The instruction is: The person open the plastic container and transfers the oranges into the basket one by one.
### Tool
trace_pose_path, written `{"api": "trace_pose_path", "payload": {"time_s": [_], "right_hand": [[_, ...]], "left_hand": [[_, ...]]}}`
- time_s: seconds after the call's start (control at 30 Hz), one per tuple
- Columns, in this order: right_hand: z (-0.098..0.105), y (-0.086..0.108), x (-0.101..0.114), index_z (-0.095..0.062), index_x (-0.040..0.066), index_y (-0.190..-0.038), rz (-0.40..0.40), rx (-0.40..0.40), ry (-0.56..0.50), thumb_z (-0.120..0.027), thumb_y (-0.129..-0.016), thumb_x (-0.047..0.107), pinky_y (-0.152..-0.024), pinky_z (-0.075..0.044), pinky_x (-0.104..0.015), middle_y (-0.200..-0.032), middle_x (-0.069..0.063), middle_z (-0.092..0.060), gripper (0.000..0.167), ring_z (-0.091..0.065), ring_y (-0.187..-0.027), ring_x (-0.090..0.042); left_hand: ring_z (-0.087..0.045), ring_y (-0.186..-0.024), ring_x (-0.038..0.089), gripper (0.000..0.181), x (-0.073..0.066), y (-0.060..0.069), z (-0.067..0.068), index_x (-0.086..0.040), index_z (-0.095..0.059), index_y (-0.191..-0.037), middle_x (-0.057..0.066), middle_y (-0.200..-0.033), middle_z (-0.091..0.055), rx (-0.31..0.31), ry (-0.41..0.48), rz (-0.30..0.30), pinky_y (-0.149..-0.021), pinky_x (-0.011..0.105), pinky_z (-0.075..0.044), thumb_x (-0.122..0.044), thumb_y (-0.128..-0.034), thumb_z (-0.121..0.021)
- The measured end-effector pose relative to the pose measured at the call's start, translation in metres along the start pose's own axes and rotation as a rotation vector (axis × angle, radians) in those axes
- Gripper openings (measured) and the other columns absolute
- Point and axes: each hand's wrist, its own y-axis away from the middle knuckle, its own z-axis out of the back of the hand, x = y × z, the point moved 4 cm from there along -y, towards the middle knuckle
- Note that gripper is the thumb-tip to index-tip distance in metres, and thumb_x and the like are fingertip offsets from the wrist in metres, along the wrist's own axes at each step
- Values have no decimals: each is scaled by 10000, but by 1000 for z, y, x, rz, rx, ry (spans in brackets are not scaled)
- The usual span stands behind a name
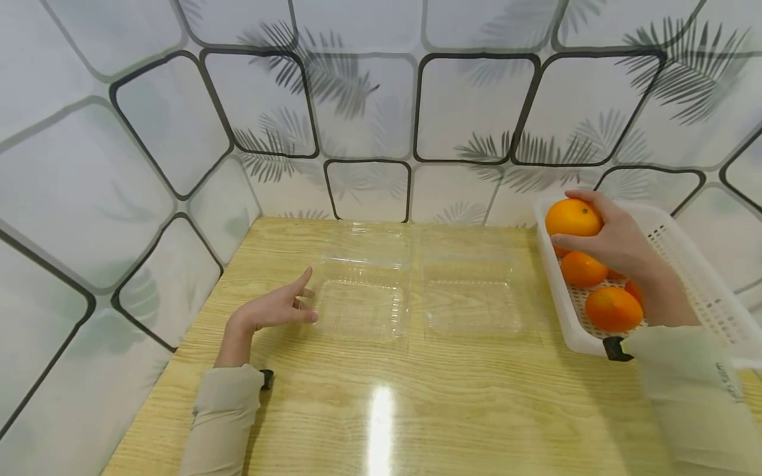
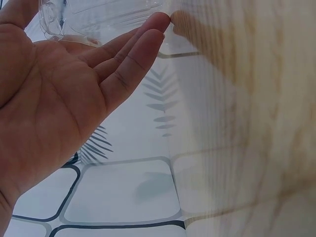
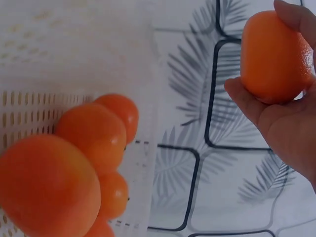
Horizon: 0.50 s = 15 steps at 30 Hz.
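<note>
In the head view my right hand [image 1: 616, 238] grips an orange [image 1: 571, 217] above the left end of a white plastic basket [image 1: 556, 297]. The right wrist view shows this orange [image 3: 274, 57] between thumb and fingers, lifted clear of the other fruit. More orange fruit, among them a large one [image 1: 613, 309] and a smaller one [image 1: 583, 269], lie in the basket. My left hand [image 1: 276, 307] is beside the left edge of a clear plastic clamshell box [image 1: 360, 307] with its lid folded back. Its fingers are loosely extended and hold nothing; whether they touch the box I cannot tell.
A second clear clamshell box [image 1: 473, 307], lid also back, stands right of the first. Both are on a wood-grain table [image 1: 452, 403]. Patterned wall covering [image 1: 369, 106] rises behind the table and along its left side.
</note>
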Motion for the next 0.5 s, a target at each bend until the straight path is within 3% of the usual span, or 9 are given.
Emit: {"api": "trace_pose_path", "payload": {"time_s": [0.17,0.23,0.5], "right_hand": [[8,-2,-22,-264,352,-1560,-77,69,-18,-713,-896,447,-765,-431,-311,-1346,-115,-454,807,-514,-995,-299],[10,-4,-29,-254,341,-1566,-83,85,-4,-704,-898,460,-795,-419,-342,-1369,-118,-439,814,-502,-1014,-302],[13,-16,-50,-232,104,-1566,-46,176,92,-700,-910,422,-950,-322,-581,-1461,-284,-334,866,-399,-1158,-446]], "left_hand": [[-564,-1231,335,1023,-1,0,0,-112,135,-1582,309,-1551,-287,2,-1,2,-1021,537,-432,-238,-960,-667],[-566,-1230,331,1022,-2,-1,0,-107,135,-1582,307,-1551,-289,4,-2,0,-1026,536,-428,-239,-960,-666],[-570,-1225,323,1019,-1,-2,0,-123,137,-1583,304,-1553,-288,4,0,6,-1036,541,-418,-237,-962,-663]]}}
